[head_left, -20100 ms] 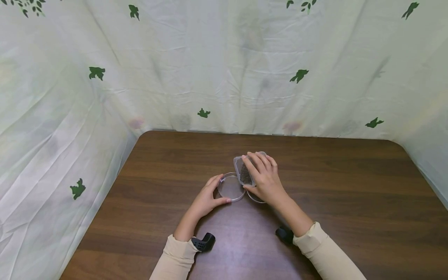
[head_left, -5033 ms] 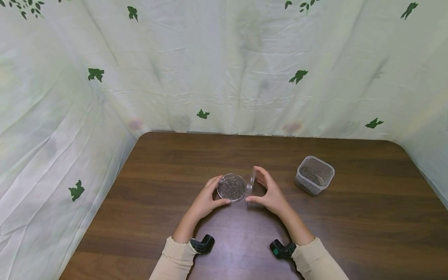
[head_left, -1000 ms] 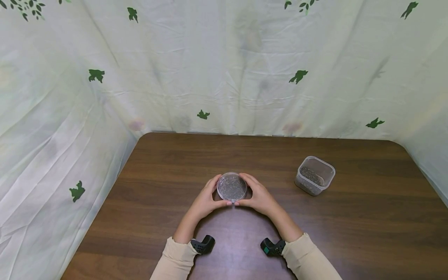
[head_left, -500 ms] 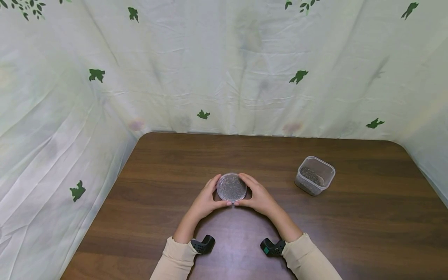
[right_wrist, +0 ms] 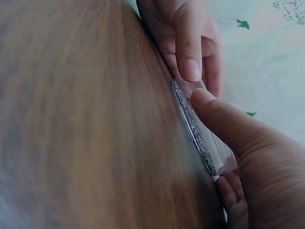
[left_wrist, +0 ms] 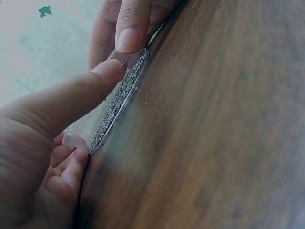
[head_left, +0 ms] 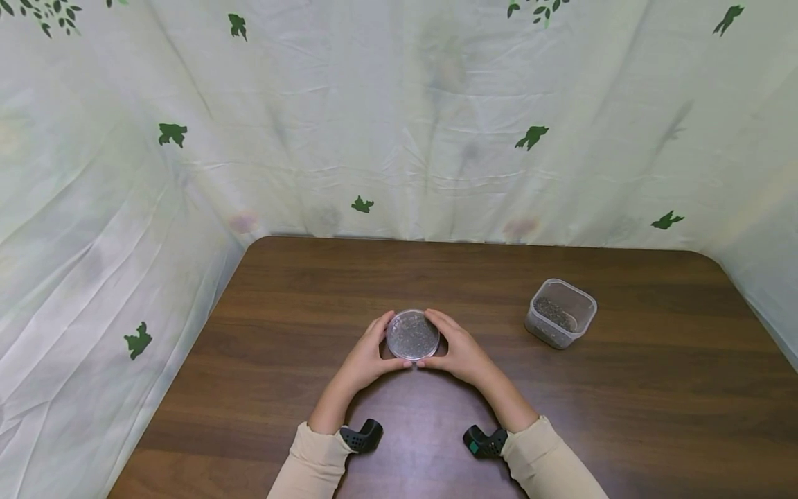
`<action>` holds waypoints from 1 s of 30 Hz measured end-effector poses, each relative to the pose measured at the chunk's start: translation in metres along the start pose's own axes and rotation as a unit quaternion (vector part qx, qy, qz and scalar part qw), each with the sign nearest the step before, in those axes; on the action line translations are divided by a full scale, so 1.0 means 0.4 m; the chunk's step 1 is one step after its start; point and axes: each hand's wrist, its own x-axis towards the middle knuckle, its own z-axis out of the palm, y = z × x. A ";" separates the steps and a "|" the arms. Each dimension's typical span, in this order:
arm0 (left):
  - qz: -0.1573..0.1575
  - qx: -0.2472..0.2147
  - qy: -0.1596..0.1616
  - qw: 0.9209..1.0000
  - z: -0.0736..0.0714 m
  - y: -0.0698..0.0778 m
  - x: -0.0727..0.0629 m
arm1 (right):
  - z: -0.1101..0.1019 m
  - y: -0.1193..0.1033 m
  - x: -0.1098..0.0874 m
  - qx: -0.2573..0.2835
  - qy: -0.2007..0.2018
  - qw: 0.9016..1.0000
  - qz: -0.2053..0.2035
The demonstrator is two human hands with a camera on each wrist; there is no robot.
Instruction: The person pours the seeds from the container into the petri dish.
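A round clear petri dish (head_left: 413,335) sits on the table in the head view, with its clear lid over it and a layer of dark grey granules inside. My left hand (head_left: 364,357) grips its left side, thumb at the near edge and fingers round the far side. Opposite, my right hand (head_left: 463,353) holds the right side the same way. The two thumbs are close together at the near rim. In the left wrist view the granules fill the lower part of the petri dish (left_wrist: 119,98), below the lid's wall. The right wrist view shows the dish (right_wrist: 198,133) between both hands.
An uncovered clear plastic tub (head_left: 561,313) with some of the same dark granules stands to the right on the brown wooden table (head_left: 623,402). A pale curtain (head_left: 399,138) with green bird and leaf prints hangs behind and at the sides.
Earlier the right hand tipped the tub by the dish; later the tub stood at right and that hand held the lid on edge. The lid now covers the dish; the last second shows hardly any movement.
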 end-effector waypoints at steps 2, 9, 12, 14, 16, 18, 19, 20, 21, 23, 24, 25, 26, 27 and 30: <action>0.003 0.006 0.002 1.000 0.000 0.000 0.000 | -0.001 -0.001 0.000 0.000 -0.002 1.000 0.001; 0.015 0.019 0.010 1.000 0.003 -0.005 0.003 | -0.006 -0.005 -0.001 0.017 -0.011 1.000 0.009; 0.014 0.012 0.008 1.000 0.002 -0.005 0.001 | -0.010 -0.007 -0.002 0.037 -0.011 0.999 0.019; 0.008 0.004 0.006 1.000 0.002 -0.005 0.000 | -0.013 -0.010 -0.002 0.044 -0.012 0.999 0.028; 0.003 -0.005 0.005 1.000 0.002 -0.006 0.000 | -0.017 -0.014 -0.003 0.053 -0.010 0.998 0.033; -0.003 -0.014 0.006 1.000 0.002 -0.007 0.000 | -0.022 -0.019 -0.005 0.059 -0.004 0.998 0.038; -0.004 -0.018 0.007 1.000 0.001 -0.007 0.000 | -0.026 -0.023 -0.006 0.063 0.002 0.997 0.038; 0.000 -0.023 0.008 1.000 0.002 -0.007 -0.001 | -0.031 -0.027 -0.009 0.068 0.009 0.997 0.040; 0.001 -0.028 0.010 1.000 0.002 -0.007 -0.001 | -0.036 -0.031 -0.011 0.071 0.017 0.996 0.040; 0.003 -0.041 0.013 0.999 0.001 -0.007 -0.001 | -0.048 -0.038 -0.017 0.069 0.033 0.996 0.038; 0.003 -0.047 0.015 0.999 0.001 -0.007 -0.001 | -0.054 -0.042 -0.021 0.067 0.040 0.996 0.034; 0.003 -0.054 0.016 0.998 0.001 -0.007 -0.002 | -0.060 -0.046 -0.024 0.063 0.046 0.996 0.032; 0.004 -0.058 0.017 0.998 0.000 -0.007 -0.002 | -0.067 -0.050 -0.028 0.059 0.052 0.996 0.031; 0.001 -0.061 0.018 0.998 -0.001 -0.006 -0.003 | -0.074 -0.054 -0.032 0.054 0.058 0.997 0.027; 0.003 -0.037 0.024 0.999 -0.006 -0.002 -0.005 | -0.097 -0.067 -0.046 0.032 0.075 0.997 0.017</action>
